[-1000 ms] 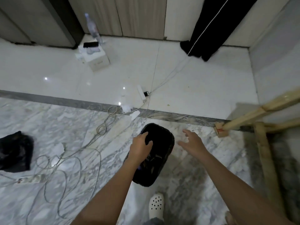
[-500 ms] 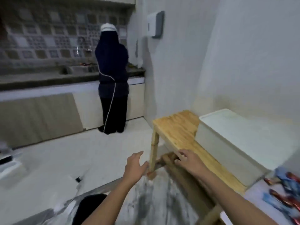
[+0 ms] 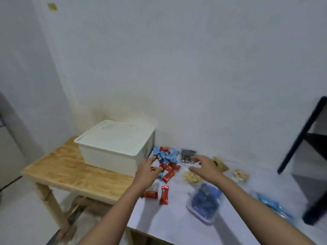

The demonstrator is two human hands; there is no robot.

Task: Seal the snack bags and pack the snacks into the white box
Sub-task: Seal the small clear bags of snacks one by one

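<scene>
Box: the white box (image 3: 113,156) sits left of centre on a wood table (image 3: 70,174), against the wall, with its lid (image 3: 115,137) on.
White table: a white table (image 3: 177,227) fills the lower right and butts against the wood one.
Bars: red bars (image 3: 169,175) and blue bars (image 3: 167,155) lie in a loose heap at frame centre, just right of the box; two more reds (image 3: 164,195) lie apart, lower down.
Bags: a dark bag (image 3: 188,153) lies by the wall. A clear bag of pale snacks (image 3: 192,176) lies below it, and a blue bag (image 3: 205,200) lower still. A brown bag (image 3: 221,165) and another pale bag (image 3: 240,174) lie further right. Light-blue packs (image 3: 270,205) lie near the right edge.
Left grip: the left grip (image 3: 147,171) is at the box's near right corner, fingers bent over the red bars. The blur makes it impossible to tell whether it pinches one.
Right grip: the right grip (image 3: 206,167) hovers with fingers spread and straight above the clear bag, holding nothing.
Right edge: a black frame (image 3: 300,138) stands there.
</scene>
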